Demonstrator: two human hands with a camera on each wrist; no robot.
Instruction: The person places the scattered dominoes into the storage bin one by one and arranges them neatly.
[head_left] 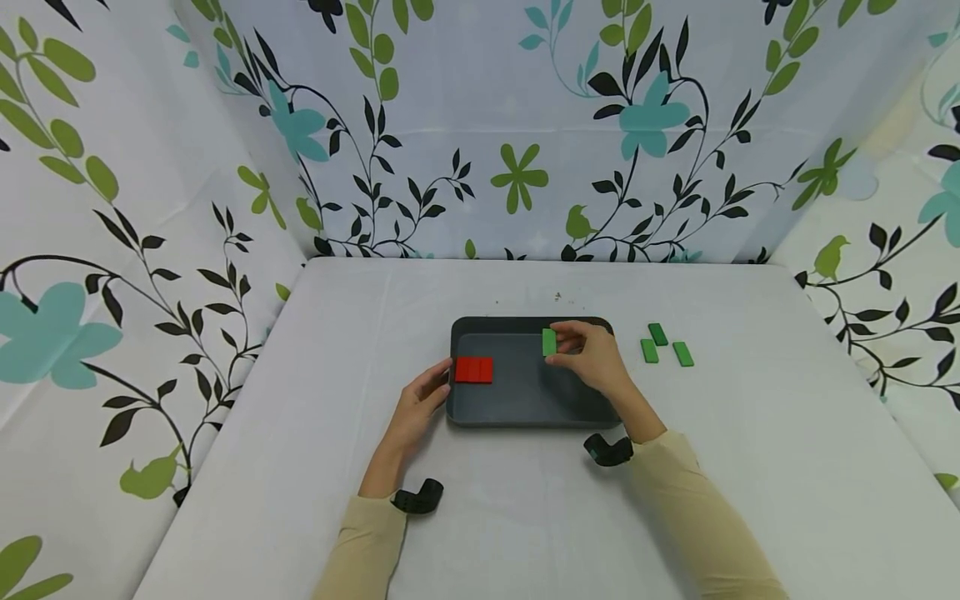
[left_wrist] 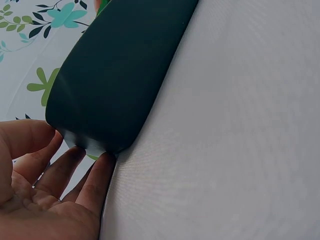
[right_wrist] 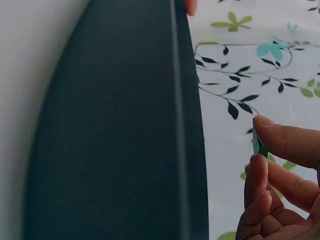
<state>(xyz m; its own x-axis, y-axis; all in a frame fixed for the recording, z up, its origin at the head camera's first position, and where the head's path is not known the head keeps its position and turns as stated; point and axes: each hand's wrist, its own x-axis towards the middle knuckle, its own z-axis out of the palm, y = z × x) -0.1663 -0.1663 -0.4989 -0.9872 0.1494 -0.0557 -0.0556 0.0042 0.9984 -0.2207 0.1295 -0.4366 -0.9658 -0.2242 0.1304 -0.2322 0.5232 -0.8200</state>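
Note:
A dark grey tray (head_left: 517,408) lies on the table. Against its left end rest the fingertips of my left hand (head_left: 414,408); the left wrist view has them spread along the outside of that end wall. My right hand (head_left: 596,358) pinches a small green block (head_left: 549,342) between thumb and fingers, held upright above the tray. In the right wrist view the block (right_wrist: 259,142) shows almost edge-on at the fingertips. Red blocks (head_left: 474,370) lie side by side inside the tray, near its left wall.
Three more green blocks, a left one (head_left: 649,351), a darker one (head_left: 657,334) and a right one (head_left: 682,354), lie on the white table (head_left: 525,517) right of the tray. A patterned curtain (head_left: 465,125) hangs behind the table and along both sides.

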